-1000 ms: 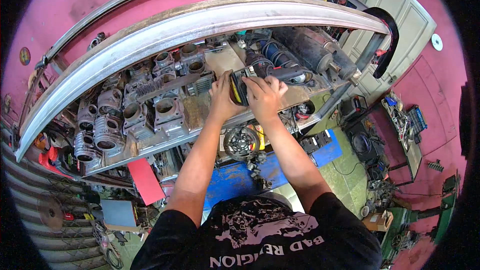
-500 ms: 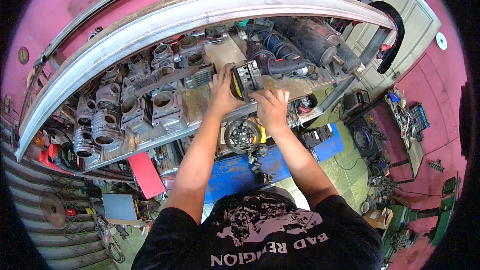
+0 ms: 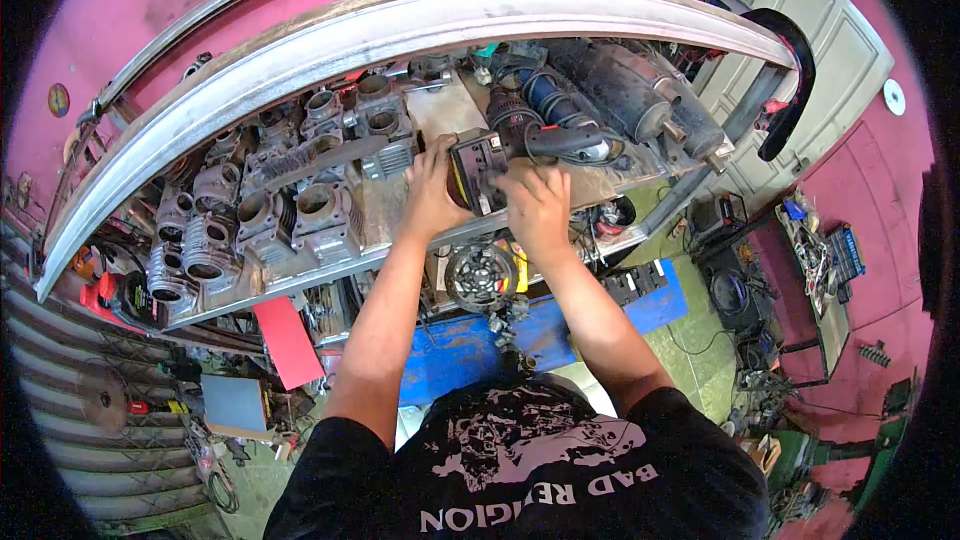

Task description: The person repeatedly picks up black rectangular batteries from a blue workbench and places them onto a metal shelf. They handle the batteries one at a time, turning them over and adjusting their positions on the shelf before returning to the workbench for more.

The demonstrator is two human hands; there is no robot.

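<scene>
A black box-shaped battery [image 3: 480,170] with a yellow stripe along its left side sits at the bench's front edge, its top towards me. My left hand [image 3: 432,198] grips its left side, with the fingers at the far corner and the thumb by the near one. My right hand [image 3: 541,202] is closed at its right side, the curled fingertips against its top and edge. Just beyond the right hand lies a power tool, an angle grinder by its look [image 3: 565,143]. Left of my left hand stand finned engine cylinders [image 3: 318,202].
The worktop [image 3: 440,110] carries several cylinders on the left and dark exhaust mufflers [image 3: 610,85] on the right. A white curved beam [image 3: 430,12] crosses beyond it. Below are a round metal wheel-like part [image 3: 480,275], a blue board [image 3: 450,355] and more black boxes [image 3: 632,282].
The battery has gone from tilted and raised to lying lower at the bench edge, top upward. Both hands have moved with it, the right one slightly left and more curled.
</scene>
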